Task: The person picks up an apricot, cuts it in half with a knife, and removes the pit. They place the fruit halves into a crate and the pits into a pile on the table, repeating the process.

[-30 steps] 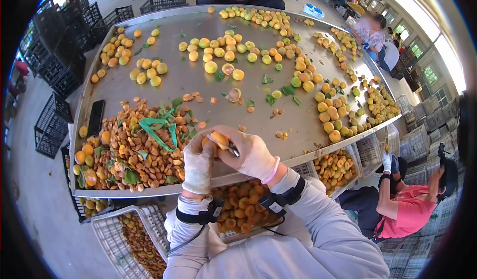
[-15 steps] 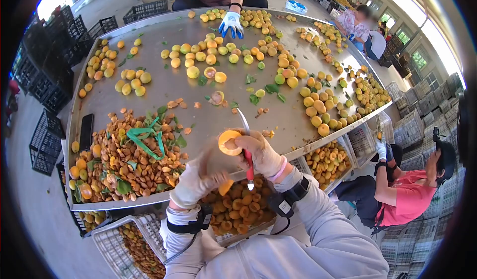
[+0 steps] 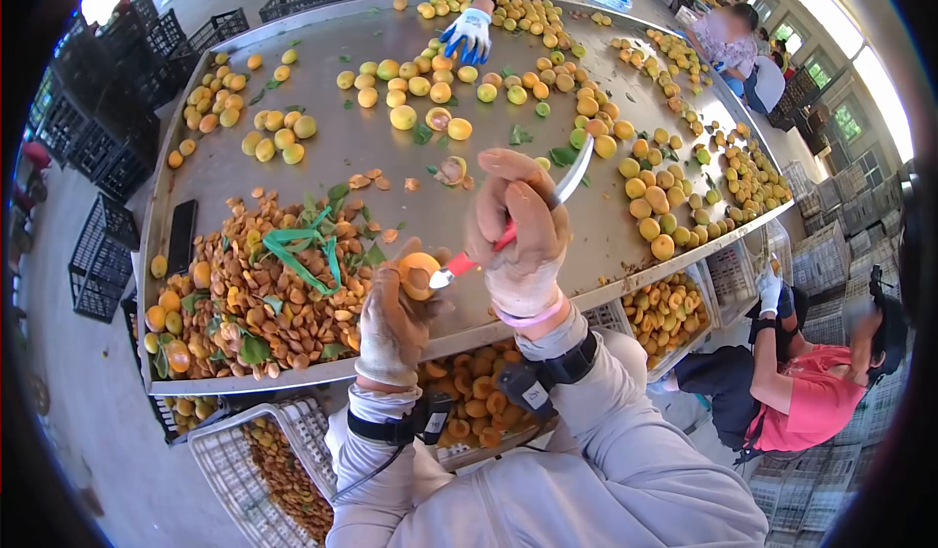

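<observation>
My gloved left hand point(image 3: 391, 331) is closed around an apricot half point(image 3: 418, 267), its cut face and brown pit turned up. In my gloved right hand point(image 3: 523, 240) is a red-handled pitting knife point(image 3: 578, 172). Its curved blade points up and away, while the short metal tip at the handle's other end touches the apricot half beside the pit. Left of my left hand lies a heap of apricot pits point(image 3: 264, 325) with leaves and a green strip point(image 3: 298, 255). Below my hands, partly hidden by my arms, a crate holds pitted apricot halves point(image 3: 479, 406).
Whole apricots point(image 3: 420, 86) lie scattered over the metal table point(image 3: 342, 172). A dark phone point(image 3: 182, 237) rests at its left edge. Across the table is a co-worker's gloved hand point(image 3: 469, 36). A person in a pink shirt point(image 3: 796, 397) sits at right, near a crate of halves point(image 3: 667, 318).
My right hand has turned the knife over, bringing the short tip to the fruit. The apricot half has passed into my left hand, and the loose piece there is gone from it.
</observation>
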`<state>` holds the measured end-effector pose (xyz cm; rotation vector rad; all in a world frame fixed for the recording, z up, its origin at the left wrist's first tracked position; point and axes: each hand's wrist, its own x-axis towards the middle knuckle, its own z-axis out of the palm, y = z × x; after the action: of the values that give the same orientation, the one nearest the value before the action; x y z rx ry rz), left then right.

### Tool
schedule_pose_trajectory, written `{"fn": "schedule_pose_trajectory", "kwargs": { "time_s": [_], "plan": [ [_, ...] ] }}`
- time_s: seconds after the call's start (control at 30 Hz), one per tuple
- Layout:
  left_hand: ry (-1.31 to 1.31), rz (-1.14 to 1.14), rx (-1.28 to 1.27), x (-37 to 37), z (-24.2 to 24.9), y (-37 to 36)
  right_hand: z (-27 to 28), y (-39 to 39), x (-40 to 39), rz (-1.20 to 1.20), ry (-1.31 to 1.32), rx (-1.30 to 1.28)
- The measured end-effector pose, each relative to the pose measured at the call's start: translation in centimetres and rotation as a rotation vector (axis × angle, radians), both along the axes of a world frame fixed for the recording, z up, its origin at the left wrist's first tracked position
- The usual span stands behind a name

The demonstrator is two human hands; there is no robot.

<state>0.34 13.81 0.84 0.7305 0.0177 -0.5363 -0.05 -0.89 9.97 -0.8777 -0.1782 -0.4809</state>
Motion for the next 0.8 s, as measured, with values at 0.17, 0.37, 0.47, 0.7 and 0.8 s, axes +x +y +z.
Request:
{"fn": "schedule_pose_trajectory", "kwargs": {
  "time_s": [0.17, 0.37, 0.47, 0.7, 0.8],
  "plan": [
    [-0.095, -0.154, 0.382, 0.1, 2.2, 0.7, 0.8, -0.2, 2.2, 0.216, -0.041, -0.248],
    [-0.249, -0.017, 0.501, 0.2, -2.3, 0.3, 0.7, 0.5, 3.4, 0.41, -0.005, -0.314],
    [-0.09, -0.094, 0.506, -0.2, 1.2, -0.1, 1.1, 1.0, 3.3, 0.509, 0.037, -0.421],
    [-0.204, -0.065, 0.534, -0.4, 1.1, -0.9, -0.8, 0.5, 5.5, 0.768, 0.288, -0.088],
    [-0.081, -0.118, 0.401, 0.2, 1.4, -0.5, -2.8, 0.0, 6.4, 0.706, 0.302, 0.156]
  ]
}}
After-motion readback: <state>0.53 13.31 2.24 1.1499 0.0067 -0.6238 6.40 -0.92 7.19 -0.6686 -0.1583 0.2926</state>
